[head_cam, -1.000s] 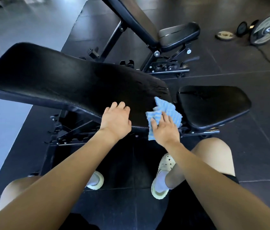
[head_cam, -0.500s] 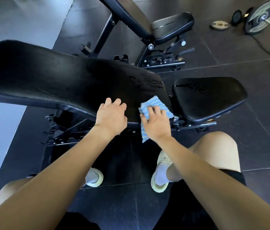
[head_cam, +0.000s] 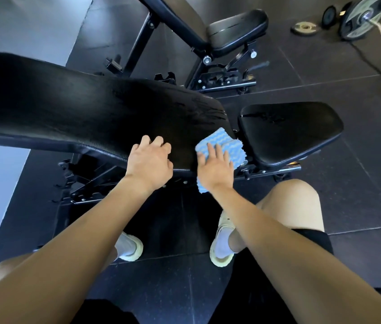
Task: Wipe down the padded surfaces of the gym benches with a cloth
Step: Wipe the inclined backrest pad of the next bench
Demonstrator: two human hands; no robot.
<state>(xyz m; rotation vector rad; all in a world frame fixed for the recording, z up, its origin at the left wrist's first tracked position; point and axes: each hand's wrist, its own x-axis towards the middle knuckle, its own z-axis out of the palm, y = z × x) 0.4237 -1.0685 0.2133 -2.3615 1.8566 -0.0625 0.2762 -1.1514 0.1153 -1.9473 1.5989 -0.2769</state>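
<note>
A long black padded backrest (head_cam: 72,113) of the near gym bench stretches from the left to the middle, with its separate black seat pad (head_cam: 287,129) to the right. A blue and white striped cloth (head_cam: 222,142) lies on the backrest's lower right corner. My right hand (head_cam: 215,169) presses flat on the cloth with straight fingers; part of the cloth hangs below the pad edge. My left hand (head_cam: 149,162) rests on the backrest's near edge just left of it, fingers bent over the pad, holding nothing.
A second black bench (head_cam: 231,29) stands behind. Weight plates (head_cam: 362,17) and a cable (head_cam: 376,66) lie on the dark rubber floor at the top right. The bench's metal frame (head_cam: 91,181) sits below the pad. My knees and white shoes (head_cam: 222,242) are underneath.
My right hand has slid the cloth a little right and back toward the gap between backrest and seat. My left hand stays on the pad edge, its fingers curling slightly more.
</note>
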